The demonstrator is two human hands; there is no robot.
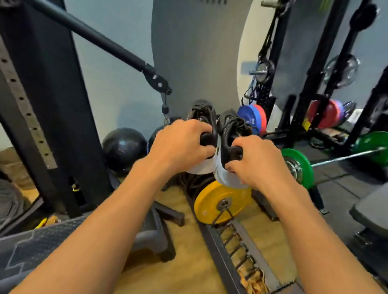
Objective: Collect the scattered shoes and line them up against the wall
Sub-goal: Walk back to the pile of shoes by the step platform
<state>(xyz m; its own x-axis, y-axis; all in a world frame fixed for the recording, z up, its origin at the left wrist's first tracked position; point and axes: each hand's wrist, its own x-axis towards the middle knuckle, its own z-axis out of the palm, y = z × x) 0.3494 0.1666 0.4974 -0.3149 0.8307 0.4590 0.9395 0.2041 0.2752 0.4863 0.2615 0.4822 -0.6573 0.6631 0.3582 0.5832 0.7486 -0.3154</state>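
Note:
I hold two black shoes with white soles side by side in the air at the middle of the view, toes pointing away from me. My left hand grips the heel of the left shoe. Around the heel of the right shoe curls my right hand. The two shoes touch along their inner sides. The grey wall stands straight behind them.
A yellow weight plate on a floor rack sits just below the shoes. A black ball lies at the left by a black rack upright. A barbell with green plates and a bench fill the right.

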